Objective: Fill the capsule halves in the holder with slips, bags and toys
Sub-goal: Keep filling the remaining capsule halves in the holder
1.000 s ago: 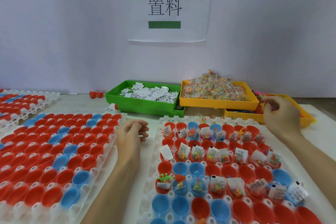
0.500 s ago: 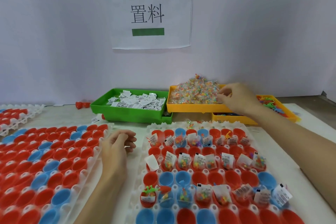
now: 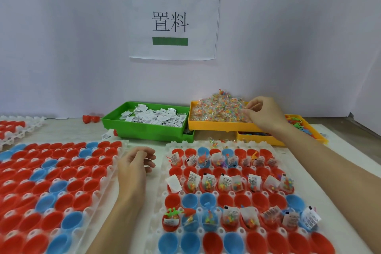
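Right hand [image 3: 262, 114] far right, over yellow tray [image 3: 216, 126], fingertips pinching into heap of bags [image 3: 216, 107]; whether bag actually gripped, cannot tell. Left hand [image 3: 135, 164] resting on bench [image 3: 340, 161] between two holders, fingers loosely curled, holding nothing. Right holder [image 3: 165, 189]: several capsule halves [image 3: 207, 183] already carry slips, bags, toys. Green tray [image 3: 144, 130] with slips [image 3: 153, 116] left of yellow tray.

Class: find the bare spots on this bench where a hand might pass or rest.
Free: the strip between the two holders beside the left hand, and the table left of the green tray. Crowded: the right holder and the bag tray under the right hand.
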A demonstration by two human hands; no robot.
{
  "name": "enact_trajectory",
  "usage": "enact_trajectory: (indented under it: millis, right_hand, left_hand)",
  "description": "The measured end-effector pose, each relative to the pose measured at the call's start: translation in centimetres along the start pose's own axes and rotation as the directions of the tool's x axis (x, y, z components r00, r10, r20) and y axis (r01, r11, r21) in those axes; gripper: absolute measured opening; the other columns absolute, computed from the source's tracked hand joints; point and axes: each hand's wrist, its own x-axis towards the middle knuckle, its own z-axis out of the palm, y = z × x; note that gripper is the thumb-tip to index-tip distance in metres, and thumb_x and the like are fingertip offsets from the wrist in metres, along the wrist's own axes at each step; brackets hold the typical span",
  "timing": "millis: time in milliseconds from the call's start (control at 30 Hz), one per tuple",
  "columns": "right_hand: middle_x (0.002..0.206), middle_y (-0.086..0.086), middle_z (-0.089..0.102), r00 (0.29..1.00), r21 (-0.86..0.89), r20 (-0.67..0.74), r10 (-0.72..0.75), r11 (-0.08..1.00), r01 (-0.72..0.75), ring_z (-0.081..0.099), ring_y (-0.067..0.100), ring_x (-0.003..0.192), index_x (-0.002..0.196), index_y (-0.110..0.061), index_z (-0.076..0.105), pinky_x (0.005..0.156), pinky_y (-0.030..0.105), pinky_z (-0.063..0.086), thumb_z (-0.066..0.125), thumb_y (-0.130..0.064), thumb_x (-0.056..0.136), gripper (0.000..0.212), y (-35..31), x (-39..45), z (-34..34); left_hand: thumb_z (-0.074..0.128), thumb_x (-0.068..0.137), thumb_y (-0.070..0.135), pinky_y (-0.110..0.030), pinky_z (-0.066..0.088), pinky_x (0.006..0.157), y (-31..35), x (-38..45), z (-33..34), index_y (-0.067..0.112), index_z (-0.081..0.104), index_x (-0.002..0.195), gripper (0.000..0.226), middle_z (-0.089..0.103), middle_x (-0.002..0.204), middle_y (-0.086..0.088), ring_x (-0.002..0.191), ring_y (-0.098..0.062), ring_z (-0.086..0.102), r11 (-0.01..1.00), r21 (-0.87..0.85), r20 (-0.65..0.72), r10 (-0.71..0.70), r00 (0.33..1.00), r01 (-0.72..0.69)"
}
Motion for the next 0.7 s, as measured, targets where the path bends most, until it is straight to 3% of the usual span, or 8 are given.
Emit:
enact_trajectory:
  millis: [133, 333, 467, 567, 700]
  right_hand:
    - [0.077, -0.001, 0.072, 1.000, 0.146, 0.000, -0.015, 0.989, 0.015, 0.069, 0.008, 0.063, 0.095, -0.019, 0.064, 0.062, 0.026, 0.051, 0.071, -0.023, 0.091, 0.008, -0.4, -3.9, -1.4]
    - [0.080, -0.004, 0.072, 0.998, 0.221, -0.057, 0.006, 0.975, 0.007, 0.068, 0.004, 0.064, 0.099, -0.026, 0.070, 0.052, 0.012, 0.048, 0.069, -0.016, 0.092, 0.012, 1.9, -9.1, -2.7]
    - [0.077, -0.006, 0.072, 1.000, 0.263, -0.014, -0.020, 0.965, 0.023, 0.069, 0.007, 0.068, 0.089, -0.025, 0.070, 0.060, 0.016, 0.050, 0.073, -0.015, 0.089, 0.010, 1.8, -10.5, -3.5]
    - [0.079, -0.005, 0.074, 0.997, 0.287, 0.032, -0.067, 0.956, 0.055, 0.071, 0.008, 0.074, 0.086, -0.025, 0.070, 0.063, 0.016, 0.054, 0.074, -0.017, 0.087, 0.008, 1.0, -11.4, -4.5]
    - [0.080, -0.003, 0.076, 0.968, 0.326, 0.201, -0.150, 0.942, 0.079, 0.073, 0.013, 0.076, 0.085, -0.022, 0.071, 0.067, 0.018, 0.055, 0.075, -0.018, 0.086, 0.006, 0.0, -13.1, -5.1]
  left_hand:
    - [0.042, 0.093, -0.004, -0.031, 0.041, 0.059, -0.1, -0.1, 0.0, 0.007, 0.068, 0.076, 0.032, 0.066, 0.070, -0.005, 0.061, -0.017, 0.055, 1.000, 0.015, 0.011, -0.005, 1.000, 0.005]
    - [0.042, 0.093, -0.001, -0.031, 0.042, 0.061, 0.0, -0.5, -0.2, 0.009, 0.068, 0.077, 0.032, 0.067, 0.078, -0.009, 0.066, -0.019, 0.055, 1.000, 0.029, 0.019, -0.009, 1.000, 0.009]
    - [0.042, 0.094, -0.002, -0.032, 0.043, 0.063, 0.7, -1.3, -0.1, 0.007, 0.068, 0.081, 0.030, 0.067, 0.085, -0.014, 0.073, -0.022, 0.056, 0.999, 0.047, 0.039, 0.006, 0.999, -0.008]
    - [0.042, 0.096, -0.005, -0.033, 0.043, 0.065, 2.3, -2.2, 0.3, 0.005, 0.068, 0.083, 0.031, 0.067, 0.085, -0.013, 0.076, -0.025, 0.056, 0.991, 0.108, 0.143, 0.067, 0.987, -0.083]
    - [0.047, 0.095, -0.005, -0.030, 0.047, 0.067, 5.0, -3.9, 1.3, 0.005, 0.070, 0.087, 0.027, 0.070, 0.083, -0.011, 0.076, -0.020, 0.059, 0.944, 0.212, 0.342, 0.172, 0.924, -0.254]
